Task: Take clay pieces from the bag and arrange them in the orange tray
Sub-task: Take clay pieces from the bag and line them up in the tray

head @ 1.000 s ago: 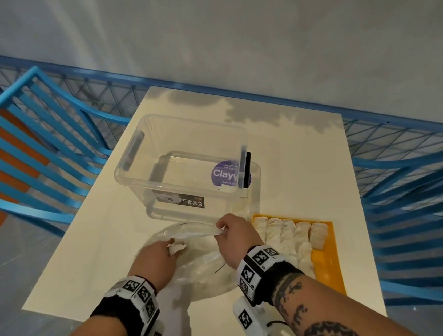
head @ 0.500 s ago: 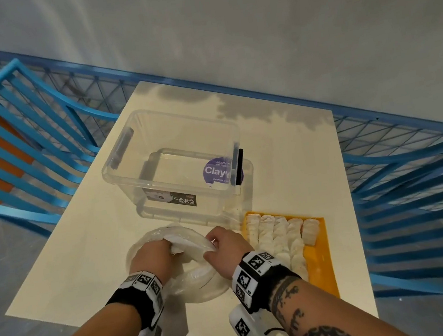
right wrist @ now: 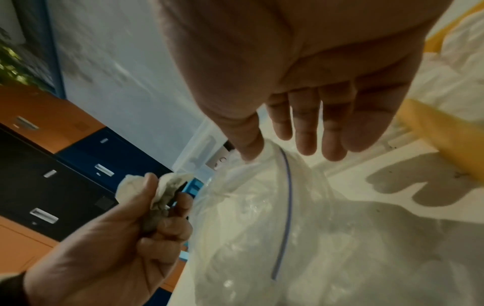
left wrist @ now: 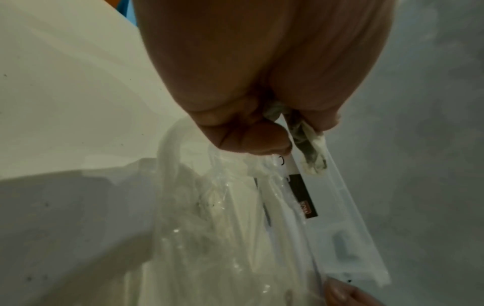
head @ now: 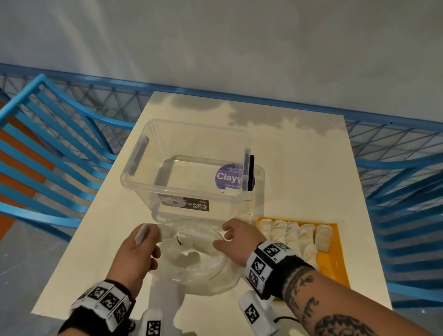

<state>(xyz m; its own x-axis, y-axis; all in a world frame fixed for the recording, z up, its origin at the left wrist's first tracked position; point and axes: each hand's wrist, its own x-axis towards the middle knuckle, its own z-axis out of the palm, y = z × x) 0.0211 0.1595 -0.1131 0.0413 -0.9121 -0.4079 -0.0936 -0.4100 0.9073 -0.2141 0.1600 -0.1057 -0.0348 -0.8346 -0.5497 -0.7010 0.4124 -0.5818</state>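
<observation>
A clear plastic bag (head: 198, 257) lies on the cream table between my hands. My left hand (head: 138, 249) is lifted at the bag's left side, fingers curled round a white clay piece (head: 142, 232), which also shows as a crumpled clay piece (right wrist: 167, 186) in the right wrist view. My right hand (head: 237, 235) hovers at the bag's right edge with fingers spread and relaxed, its thumb touching the bag's mouth (right wrist: 261, 163). The orange tray (head: 329, 260) to the right holds a row of white clay pieces (head: 292, 234).
A clear storage box (head: 189, 169) with a purple label stands just behind the bag. Blue railings (head: 31, 152) flank the table on the left and right. A grey wall rises beyond the table's far edge.
My left hand has come out of the bag with a clay piece and risen to the left. My right hand let go of the bag's rim and spread its fingers.
</observation>
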